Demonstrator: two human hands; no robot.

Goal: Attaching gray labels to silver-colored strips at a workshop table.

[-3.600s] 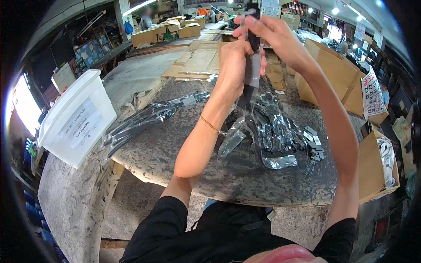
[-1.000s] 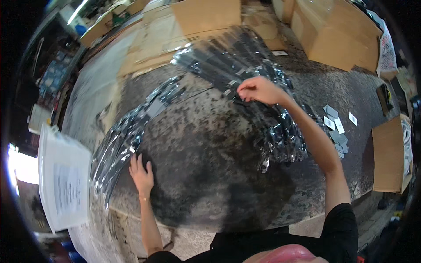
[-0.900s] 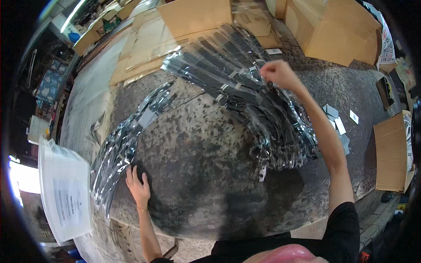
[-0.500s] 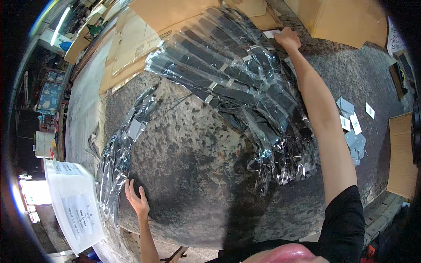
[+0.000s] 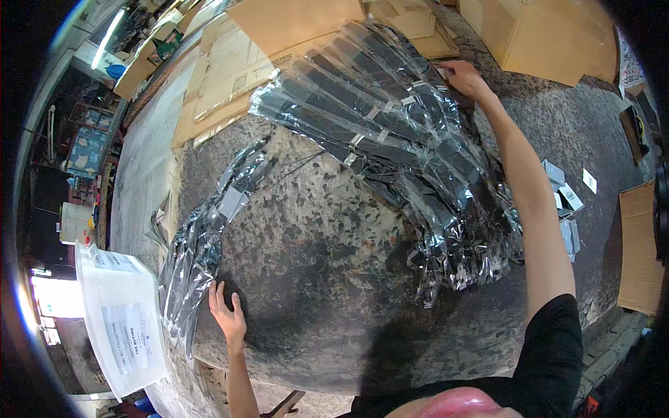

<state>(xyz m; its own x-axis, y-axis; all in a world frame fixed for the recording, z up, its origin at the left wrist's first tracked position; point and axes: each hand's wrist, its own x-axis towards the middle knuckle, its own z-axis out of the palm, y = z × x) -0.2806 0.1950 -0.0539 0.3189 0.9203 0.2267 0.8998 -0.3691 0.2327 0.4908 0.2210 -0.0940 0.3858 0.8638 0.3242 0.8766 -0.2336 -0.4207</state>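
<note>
Black straps in clear plastic sleeves [image 5: 334, 90] lie fanned out across the far middle of the table, their lower ends bunched toward the right. My right hand [image 5: 465, 78] reaches past the fan to its far right end. Its fingers are bent together over a small pale edge, largely hidden, which I cannot make out. At the left lies a smaller bundle of plastic-sleeved black straps [image 5: 198, 244] with a grey tag [image 5: 233, 203] on it. My left hand [image 5: 228, 315] rests beside this bundle on the table, fingers apart and holding nothing.
A white plastic bin [image 5: 125, 320] with paper labels stands at the left edge. Grey and white cards [image 5: 570, 198] lie scattered right of my right forearm. Flattened cardboard [image 5: 223, 76] lies at the far left, and a cardboard box [image 5: 557, 38] stands at the far right.
My right hand has shifted slightly nearer along the fan's end, and the white card that showed at its fingers is now mostly hidden. My left hand stays beside the left bundle. The view has shifted slightly.
</note>
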